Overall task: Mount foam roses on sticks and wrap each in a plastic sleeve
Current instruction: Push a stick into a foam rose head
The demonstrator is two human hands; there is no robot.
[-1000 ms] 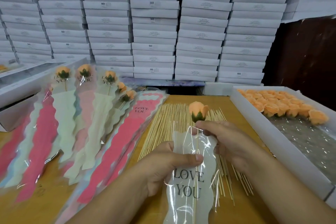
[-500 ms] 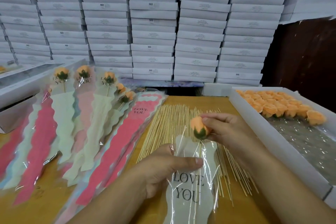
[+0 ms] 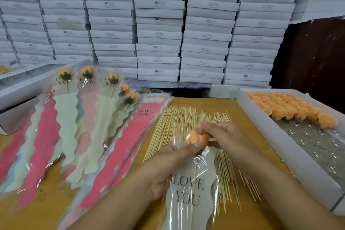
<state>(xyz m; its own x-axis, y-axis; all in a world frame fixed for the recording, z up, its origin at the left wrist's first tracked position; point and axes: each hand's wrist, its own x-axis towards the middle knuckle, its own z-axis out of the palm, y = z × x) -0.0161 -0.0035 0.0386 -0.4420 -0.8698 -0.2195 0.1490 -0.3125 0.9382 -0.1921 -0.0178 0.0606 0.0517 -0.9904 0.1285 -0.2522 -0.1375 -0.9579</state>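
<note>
Left hand (image 3: 168, 170), thumb curled, pinches the sleeve (image 3: 188, 192) mouth; right hand (image 3: 224, 140) pinches the rose (image 3: 195, 137) there. The stick (image 3: 194, 177) shows faintly; sleeve's bottom is cut off.

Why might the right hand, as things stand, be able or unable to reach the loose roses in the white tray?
Probably able: the white tray lies open on the right hand's side with nothing between, but that hand now grips the rose going into the sleeve.

The sleeve (image 3: 188, 192) runs off the bottom edge; box labels (image 3: 207, 35) are unreadable.
</note>
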